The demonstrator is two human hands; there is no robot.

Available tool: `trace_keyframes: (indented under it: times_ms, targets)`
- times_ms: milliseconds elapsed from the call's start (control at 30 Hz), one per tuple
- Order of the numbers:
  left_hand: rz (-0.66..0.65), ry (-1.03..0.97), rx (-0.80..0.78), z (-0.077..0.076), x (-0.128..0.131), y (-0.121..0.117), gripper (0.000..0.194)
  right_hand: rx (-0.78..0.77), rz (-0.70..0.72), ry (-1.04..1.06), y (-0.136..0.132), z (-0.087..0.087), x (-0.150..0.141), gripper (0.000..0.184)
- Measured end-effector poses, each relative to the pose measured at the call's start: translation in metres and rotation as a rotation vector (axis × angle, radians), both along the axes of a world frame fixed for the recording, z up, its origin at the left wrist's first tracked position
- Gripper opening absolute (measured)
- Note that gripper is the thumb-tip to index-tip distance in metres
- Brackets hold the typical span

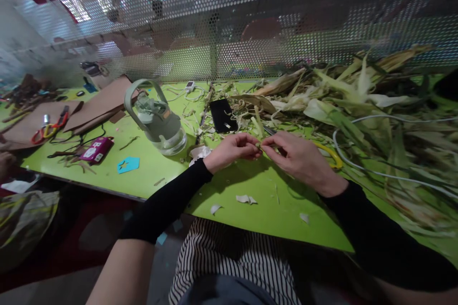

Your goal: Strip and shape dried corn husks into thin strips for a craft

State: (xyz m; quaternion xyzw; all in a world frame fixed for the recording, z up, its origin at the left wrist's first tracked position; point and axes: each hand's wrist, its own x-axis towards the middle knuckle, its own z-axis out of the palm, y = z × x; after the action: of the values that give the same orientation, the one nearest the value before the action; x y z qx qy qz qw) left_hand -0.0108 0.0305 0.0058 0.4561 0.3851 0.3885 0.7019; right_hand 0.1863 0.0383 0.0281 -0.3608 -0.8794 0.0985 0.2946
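My left hand (240, 148) and my right hand (298, 158) meet over the green table, fingertips almost touching. Both are closed in a pinch on a small greenish piece of corn husk (259, 146), mostly covered by the fingers. A pale husk strip (257, 123) sticks up just behind them; whether it joins the pinched piece I cannot tell. Partly under my right hand lies a pair of scissors with a yellow handle (335, 157). Beyond my left hand a black phone (223, 115) lies flat among husk scraps.
Corn husks (358, 100) are heaped at right, crossed by a white cable (379, 171). A lidded green bottle (157, 121) stands at left, near a purple box (96, 149) and red-yellow scissors (50, 129). A perforated screen (229, 33) closes the back. Another person's hand (6, 164) shows far left.
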Motion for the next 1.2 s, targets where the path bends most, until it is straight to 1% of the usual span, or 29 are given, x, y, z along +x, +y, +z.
trace_keyframes:
  times_ms: [133, 333, 500, 633, 733, 900, 1067, 1200]
  targets:
    - [0.024, 0.0, -0.009, 0.0008, 0.0009, -0.0005, 0.012, -0.013, 0.036, -0.027, 0.0, -0.0008, 0.0012, 0.018]
    - [0.036, -0.028, -0.053, -0.0003, 0.0014, -0.0006, 0.011, 0.009, -0.028, -0.012, 0.0001, -0.0022, 0.0006, 0.017]
    - [-0.008, -0.036, -0.03, -0.0034, 0.0007, -0.0006, 0.022, 0.019, -0.026, -0.041, -0.0006, 0.0, -0.0012, 0.016]
    - [0.005, -0.064, -0.014, -0.0051, 0.0012, -0.0003, 0.028, -0.026, -0.073, -0.01, -0.0007, -0.0003, -0.0012, 0.013]
    - [0.018, -0.064, 0.009, -0.0063, 0.0019, 0.0009, 0.032, -0.064, -0.059, 0.017, 0.0001, 0.0002, -0.0006, 0.013]
    - [0.043, -0.034, 0.041, -0.008, 0.0012, 0.0034, 0.03, -0.109, 0.035, 0.064, 0.0002, 0.0033, -0.0018, 0.014]
    - [0.016, -0.054, 0.041, -0.0069, -0.0006, 0.0029, 0.031, -0.202, -0.027, 0.155, -0.0018, 0.0019, -0.0045, 0.008]
    - [0.018, -0.057, 0.043, -0.0066, -0.0005, 0.0026, 0.03, -0.145, -0.01, 0.159, -0.0029, 0.0043, -0.0047, 0.01]
